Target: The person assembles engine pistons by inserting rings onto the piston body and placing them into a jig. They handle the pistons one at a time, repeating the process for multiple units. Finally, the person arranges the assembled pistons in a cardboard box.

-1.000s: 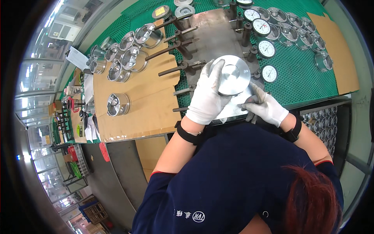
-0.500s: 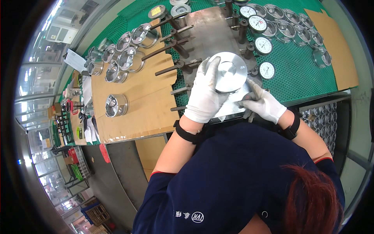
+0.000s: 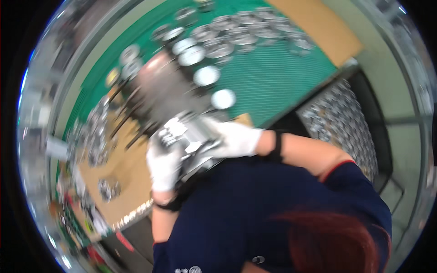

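White-gloved left hand (image 3: 164,167) and right hand (image 3: 239,138) both gripping shiny metal piston (image 3: 195,129). Blurry dial gauges (image 3: 223,98) along right side of metal plate (image 3: 165,88).

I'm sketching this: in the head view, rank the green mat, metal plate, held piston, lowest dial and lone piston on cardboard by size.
Green mat
Metal plate
Held piston
Lowest dial, lone piston: too alike to rank

silver piston (image 3: 199,133), white gloves (image 3: 165,166), green mat (image 3: 273,77)

Dial gauges (image 3: 206,76) and clustered metal pistons (image 3: 219,47) show a factory workshop.
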{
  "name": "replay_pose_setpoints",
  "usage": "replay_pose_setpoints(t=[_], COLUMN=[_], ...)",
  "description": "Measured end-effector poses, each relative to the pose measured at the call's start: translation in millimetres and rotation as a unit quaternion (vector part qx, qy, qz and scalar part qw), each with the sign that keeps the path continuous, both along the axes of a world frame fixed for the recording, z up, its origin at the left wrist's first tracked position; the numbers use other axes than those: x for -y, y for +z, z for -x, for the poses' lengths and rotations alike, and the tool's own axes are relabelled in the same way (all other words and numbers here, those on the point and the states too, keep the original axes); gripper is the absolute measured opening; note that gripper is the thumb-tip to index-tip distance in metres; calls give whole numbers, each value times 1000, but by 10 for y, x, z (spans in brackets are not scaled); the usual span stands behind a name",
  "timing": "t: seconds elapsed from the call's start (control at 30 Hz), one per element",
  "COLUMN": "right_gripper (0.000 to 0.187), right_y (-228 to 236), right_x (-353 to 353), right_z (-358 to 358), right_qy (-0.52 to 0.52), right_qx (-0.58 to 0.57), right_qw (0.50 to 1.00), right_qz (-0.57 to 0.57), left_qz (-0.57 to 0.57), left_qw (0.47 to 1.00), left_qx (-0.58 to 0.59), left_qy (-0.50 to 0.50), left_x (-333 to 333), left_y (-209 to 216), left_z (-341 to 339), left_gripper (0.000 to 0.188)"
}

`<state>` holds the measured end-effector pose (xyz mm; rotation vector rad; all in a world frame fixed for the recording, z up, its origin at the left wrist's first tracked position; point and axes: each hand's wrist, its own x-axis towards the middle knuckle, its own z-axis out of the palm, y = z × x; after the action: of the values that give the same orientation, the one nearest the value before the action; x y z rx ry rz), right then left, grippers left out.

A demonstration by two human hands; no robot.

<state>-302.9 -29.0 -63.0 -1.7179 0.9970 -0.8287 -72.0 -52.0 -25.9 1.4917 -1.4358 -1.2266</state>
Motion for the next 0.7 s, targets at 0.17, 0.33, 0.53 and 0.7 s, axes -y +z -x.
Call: replay_pose_setpoints(t=[0.17,0.33,0.53,0.7], right_gripper=[45,39,38,37], right_y=[85,626,653,-17], right_x=[95,-54,-206,108], right_z=[197,952,1834,2466], right_qy=[-124,-207,-390,-417], right_qx=[210,296,146,-38], right_qw=[969,924,881,900], right_qz=[51,-128,-223,-124], left_qz=[23,217,112,-44], left_qw=[937,974,877,868], left_qx=[-340,66,419,440], left_qy=[-73,-30,207,227], left_x=[-319,124,411,-139], left_y=[376,604,-362,-701], left_z=[240,-84,-2983,-4259], left_gripper=[57,54,48,55])
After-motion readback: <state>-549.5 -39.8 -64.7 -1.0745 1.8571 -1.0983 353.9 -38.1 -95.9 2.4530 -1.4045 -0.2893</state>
